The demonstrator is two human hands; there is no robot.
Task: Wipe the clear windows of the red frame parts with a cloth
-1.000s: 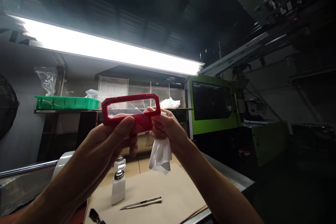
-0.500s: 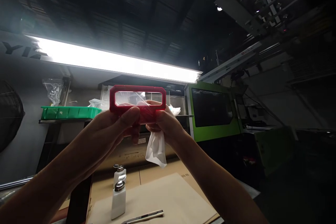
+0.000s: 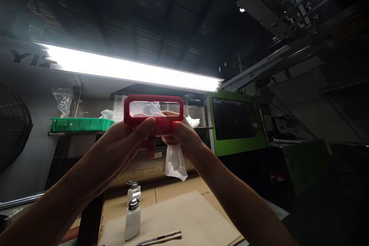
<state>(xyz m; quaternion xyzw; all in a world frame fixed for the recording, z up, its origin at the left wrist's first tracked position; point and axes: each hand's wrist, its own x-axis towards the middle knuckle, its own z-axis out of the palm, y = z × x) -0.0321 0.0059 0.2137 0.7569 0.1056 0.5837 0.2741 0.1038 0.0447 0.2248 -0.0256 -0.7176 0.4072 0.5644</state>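
Note:
A red plastic frame [image 3: 153, 97] with a clear window is raised in front of me, just below the bright tube lamp. My left hand [image 3: 135, 132] grips its lower left part, thumb pressed on the near face. On the lower right, my right hand [image 3: 181, 130] pinches the same piece. A white cloth or tissue [image 3: 175, 163] hangs down from under my right hand. My fingers behind the red frame are partly hidden.
Two white pump bottles [image 3: 133, 223] with metal caps and a pen [image 3: 161, 238] are on the cardboard-covered bench [image 3: 184, 215]. A green tray [image 3: 82, 124] sits on the shelf behind. Right stands a green machine [image 3: 239, 148]; a fan [image 3: 14, 127] is at left. The tube lamp [image 3: 132, 67] hangs above.
The whole view has shifted slightly, so things appear a little further right. Both hands keep their hold on the red frame, and the white cloth still dangles.

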